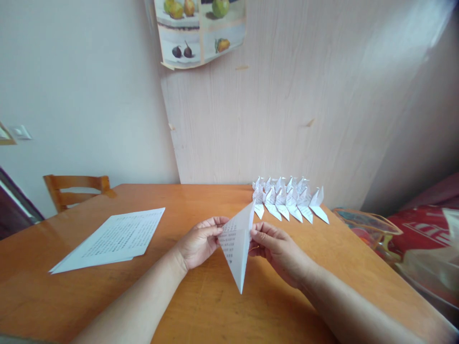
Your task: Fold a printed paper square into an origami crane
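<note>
A printed white sheet folded into a long pointed shape (pixel 237 243) is held upright above the orange wooden table (pixel 186 306). My left hand (pixel 199 242) pinches its left edge, fingers closed on the paper. My right hand (pixel 278 249) grips its right edge the same way. The lower tip of the folded paper points down toward the table. Behind the hands, several finished folded paper figures (pixel 287 198) stand in a row near the wall.
A stack of flat printed sheets (pixel 114 239) lies on the table at the left. A wooden chair (pixel 73 188) stands at the far left edge. A clear plastic bag (pixel 369 227) and red packaging (pixel 423 229) sit off the right side. A wood-grain panel (pixel 287 95) backs the table.
</note>
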Available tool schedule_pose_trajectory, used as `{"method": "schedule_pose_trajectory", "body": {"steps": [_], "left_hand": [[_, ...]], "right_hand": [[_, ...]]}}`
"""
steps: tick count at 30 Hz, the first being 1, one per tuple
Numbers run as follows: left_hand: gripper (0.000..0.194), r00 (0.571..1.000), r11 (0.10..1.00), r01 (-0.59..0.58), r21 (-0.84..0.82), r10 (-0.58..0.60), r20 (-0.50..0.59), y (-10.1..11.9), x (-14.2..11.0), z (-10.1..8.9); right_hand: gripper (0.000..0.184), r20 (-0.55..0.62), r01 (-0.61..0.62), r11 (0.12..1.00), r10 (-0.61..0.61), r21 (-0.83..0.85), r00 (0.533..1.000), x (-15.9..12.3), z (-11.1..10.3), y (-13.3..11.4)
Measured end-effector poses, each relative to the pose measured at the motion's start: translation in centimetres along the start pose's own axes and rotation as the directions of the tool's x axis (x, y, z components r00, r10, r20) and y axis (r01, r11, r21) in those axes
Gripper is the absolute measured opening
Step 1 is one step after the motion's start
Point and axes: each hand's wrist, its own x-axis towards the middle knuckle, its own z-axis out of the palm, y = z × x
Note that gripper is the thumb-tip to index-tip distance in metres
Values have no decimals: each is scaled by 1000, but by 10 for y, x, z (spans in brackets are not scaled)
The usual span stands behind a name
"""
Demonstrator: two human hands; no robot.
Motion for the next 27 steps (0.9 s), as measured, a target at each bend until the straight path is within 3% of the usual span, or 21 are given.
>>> {"method": "schedule_pose_trajectory", "body": {"steps": [3,6,9,12,17,20,23,27], "left_hand": [[28,1000,1000,1,3,-1,-6,2,-1,1],[29,1000,1000,-4,12,4,2,2,-3,4],[30,999,999,-36,27,36,2,1,-4,7],[30,996,995,-80,57,82,-36,0,-4,11],[26,976,978,-174,118,187,-111,-1,-3,16],[24,961,955,-221,197,247,-122,-1,-3,17],[23,956,917,-253,309,287,-66,-1,-5,19],[37,941,835,-315,451,335,38,-3,-7,22]], "right_hand": [[27,-64,61,997,-64,-46,996,1,1,2],[24,-211,179,935,-249,-306,945,5,0,8],[18,-229,202,840,-355,-504,906,7,-2,11],[13,-188,164,837,-300,-522,935,4,-1,5],[35,-123,107,842,-201,-529,972,-4,7,-7],[28,-107,81,825,-169,-559,980,-4,7,-3],[23,-150,52,833,-160,-552,976,-1,4,3],[26,-193,27,858,-146,-513,970,1,-2,6]]}}
